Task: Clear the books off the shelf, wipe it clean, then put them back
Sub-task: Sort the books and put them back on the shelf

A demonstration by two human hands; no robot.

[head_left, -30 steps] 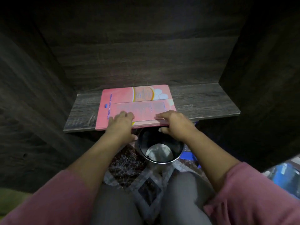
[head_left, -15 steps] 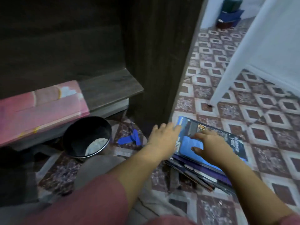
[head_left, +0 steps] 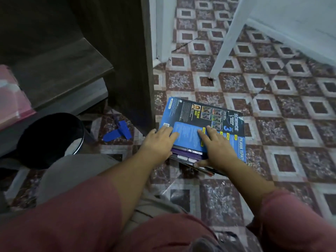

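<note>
A stack of books lies on the tiled floor, just right of the dark cabinet. Its top one is a blue science book, with a purple book and darker ones under it. My left hand rests with straight fingers on the blue cover's near-left corner. My right hand lies flat on the cover, its thumb stretched along the stack's near edge. A pink book lies flat on the wooden shelf at the far left.
A black bin stands on the floor under the shelf. A blue scrap lies beside it. The cabinet's side panel stands between shelf and stack. A white furniture leg slants down at the upper right.
Both hands left the pink book on the shelf and swung right to the floor stack. They now rest on the blue book's cover.
</note>
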